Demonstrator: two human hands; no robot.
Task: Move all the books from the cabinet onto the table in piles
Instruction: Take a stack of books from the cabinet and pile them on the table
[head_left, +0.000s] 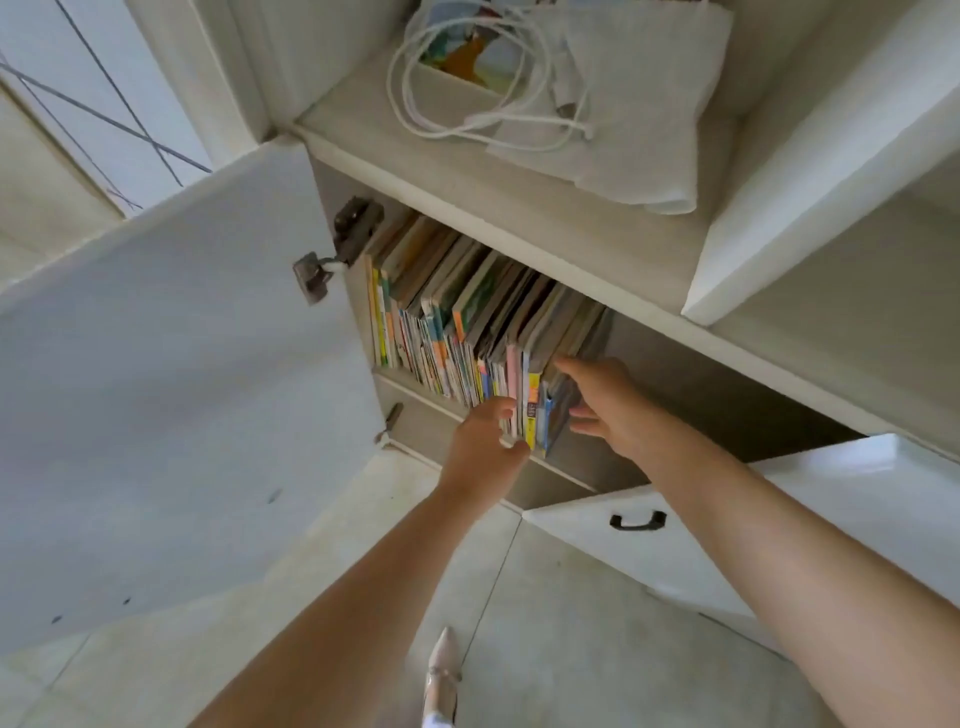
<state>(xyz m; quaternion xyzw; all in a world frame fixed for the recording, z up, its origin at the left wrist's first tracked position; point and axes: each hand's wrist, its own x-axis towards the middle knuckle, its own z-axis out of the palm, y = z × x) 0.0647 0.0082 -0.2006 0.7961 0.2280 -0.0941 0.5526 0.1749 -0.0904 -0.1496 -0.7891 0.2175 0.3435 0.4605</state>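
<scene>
A row of thin, colourful books (457, 317) stands upright in the left part of the open white cabinet (519, 234). My left hand (488, 441) touches the spines near the right end of the row, thumb and fingers pinching around a few books. My right hand (602, 405) lies flat against the outer face of the rightmost books (540, 410), fingers spread. The two hands bracket a small bunch with yellow, pink and blue spines. The table is out of view.
The left cabinet door (171, 395) swings wide open toward me. The right door (779, 519) with a black handle (638, 521) is partly open below my right arm. On the shelf above lie a white cable (467, 93) and a cloth bag (623, 104). My shoe (441, 675) stands on the tiled floor.
</scene>
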